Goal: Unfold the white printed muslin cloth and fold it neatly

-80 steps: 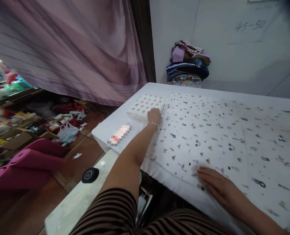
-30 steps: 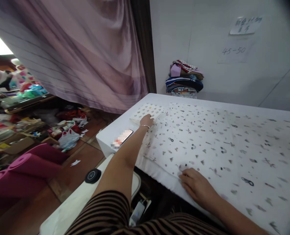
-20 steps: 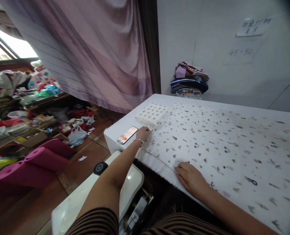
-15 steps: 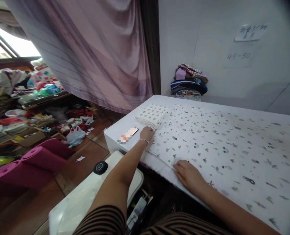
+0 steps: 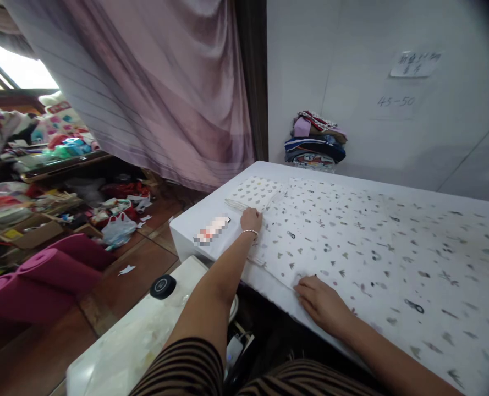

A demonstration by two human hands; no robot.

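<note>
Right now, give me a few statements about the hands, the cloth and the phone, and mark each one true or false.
1. The right hand lies flat on the printed cloth near the table's front edge. True.
2. The left hand holds the phone. False: the phone lies on the table beside it, apart.
3. A pile of folded clothes sits at the wall. True.
4. The cloth is plain red. False: it is white with small dark motifs.
5. The left wrist wears a bracelet. True.
</note>
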